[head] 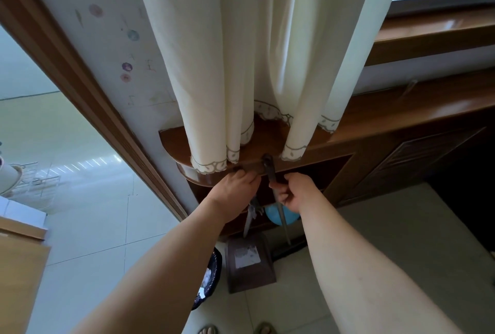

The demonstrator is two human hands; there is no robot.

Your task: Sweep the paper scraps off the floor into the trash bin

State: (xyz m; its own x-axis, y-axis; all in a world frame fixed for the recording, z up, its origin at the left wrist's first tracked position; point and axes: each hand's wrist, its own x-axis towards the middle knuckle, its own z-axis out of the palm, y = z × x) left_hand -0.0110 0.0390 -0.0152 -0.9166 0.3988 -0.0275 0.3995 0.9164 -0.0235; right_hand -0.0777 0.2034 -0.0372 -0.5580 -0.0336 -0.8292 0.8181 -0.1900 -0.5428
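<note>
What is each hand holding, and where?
Right hand grips the dark, slim broom handle near its top; left hand seems to grip the brown dustpan by its metal handle's top.

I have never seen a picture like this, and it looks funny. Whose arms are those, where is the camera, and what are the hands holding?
There is no machine here: these are a person's own two arms. The camera sits on the person's head and looks down, so you see what they see, even their toes at the bottom. The right hand grips the broom handle. The left hand curls round what looks like the top of the dustpan's long handle. The dustpan stands on the tiled floor. Beside it is a dark trash bin with white paper inside. Above the hands hang a cream curtain and a wooden shelf.
</note>
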